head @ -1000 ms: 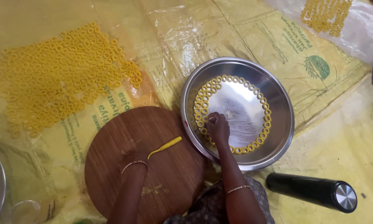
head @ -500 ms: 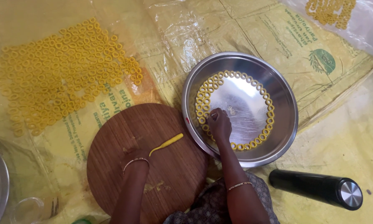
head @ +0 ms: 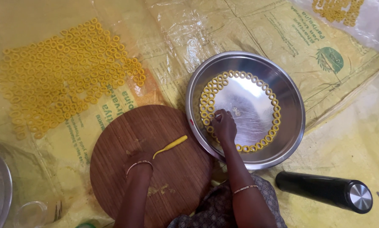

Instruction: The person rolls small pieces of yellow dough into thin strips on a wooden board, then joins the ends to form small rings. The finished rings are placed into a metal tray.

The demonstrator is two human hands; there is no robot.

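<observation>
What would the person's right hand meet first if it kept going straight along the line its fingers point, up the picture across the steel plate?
The right hand points across the steel plate. It would probably cross bare shiny metal first, then meet the yellow dough rings along the far rim.
</observation>
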